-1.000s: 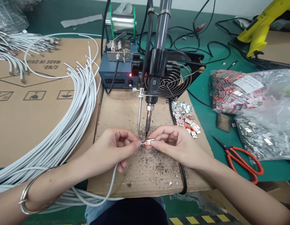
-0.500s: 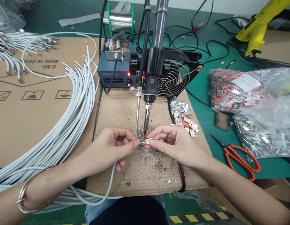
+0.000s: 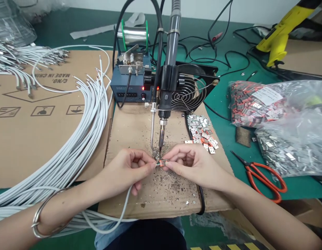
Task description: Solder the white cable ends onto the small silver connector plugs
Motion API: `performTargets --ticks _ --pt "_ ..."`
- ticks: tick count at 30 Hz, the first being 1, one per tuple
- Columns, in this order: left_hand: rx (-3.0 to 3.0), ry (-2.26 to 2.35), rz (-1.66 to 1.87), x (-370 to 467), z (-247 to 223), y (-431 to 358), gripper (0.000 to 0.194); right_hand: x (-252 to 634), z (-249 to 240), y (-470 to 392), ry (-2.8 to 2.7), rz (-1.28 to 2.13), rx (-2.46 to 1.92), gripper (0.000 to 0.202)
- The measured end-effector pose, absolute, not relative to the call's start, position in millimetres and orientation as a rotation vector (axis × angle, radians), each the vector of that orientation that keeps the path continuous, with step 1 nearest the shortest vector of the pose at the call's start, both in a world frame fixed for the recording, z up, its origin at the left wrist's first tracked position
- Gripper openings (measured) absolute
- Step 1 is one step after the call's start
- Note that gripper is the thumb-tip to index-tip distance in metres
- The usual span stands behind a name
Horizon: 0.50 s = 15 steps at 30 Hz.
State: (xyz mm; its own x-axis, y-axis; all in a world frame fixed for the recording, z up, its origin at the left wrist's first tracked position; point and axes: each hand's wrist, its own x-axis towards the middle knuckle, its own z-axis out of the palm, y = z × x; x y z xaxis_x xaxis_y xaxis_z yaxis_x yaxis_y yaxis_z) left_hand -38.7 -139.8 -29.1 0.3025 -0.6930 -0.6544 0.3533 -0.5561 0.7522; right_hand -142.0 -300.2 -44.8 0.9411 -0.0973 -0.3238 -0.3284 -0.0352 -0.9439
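At centre frame, the small plug point(image 3: 163, 163), pinched in the right hand point(image 3: 193, 165) while the left hand point(image 3: 133, 168) pinches the cable point(image 3: 125, 205), has tilted below the soldering iron point(image 3: 162, 133), apparently presenting another side.

Head view: forward, down at bench point(image 3: 227, 140); seemingly fairly near.

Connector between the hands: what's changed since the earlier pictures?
The connector has been turned: its pale face showed before; now mostly its orange part and a thin edge show. The whole view has shifted slightly. Nothing was taken up or let go: the left hand holds the cable, the right hand the connector. The iron and scissors stayed put.
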Motion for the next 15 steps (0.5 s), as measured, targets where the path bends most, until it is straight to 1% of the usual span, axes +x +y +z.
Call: performTargets --ticks 5,10,13,15 --pt "1.603 -0.324 -1.474 -43.0 -27.1 -136.6 0.018 -146.0 -39.6 -306.3 0.215 0.231 -1.589 0.010" --pt "1.614 -0.510 -1.452 -41.6 -27.2 -135.0 0.019 -150.2 -38.7 -311.5 0.096 0.278 -1.556 0.012" --pt "1.679 -0.829 -1.314 -56.2 -26.0 -128.8 0.019 -156.4 -37.9 -317.3 -0.071 0.287 -1.561 0.012" --pt "1.647 -1.209 -1.229 -75.2 -24.9 -121.5 0.019 -161.7 -36.4 -323.5 -0.191 0.239 -1.608 0.010"
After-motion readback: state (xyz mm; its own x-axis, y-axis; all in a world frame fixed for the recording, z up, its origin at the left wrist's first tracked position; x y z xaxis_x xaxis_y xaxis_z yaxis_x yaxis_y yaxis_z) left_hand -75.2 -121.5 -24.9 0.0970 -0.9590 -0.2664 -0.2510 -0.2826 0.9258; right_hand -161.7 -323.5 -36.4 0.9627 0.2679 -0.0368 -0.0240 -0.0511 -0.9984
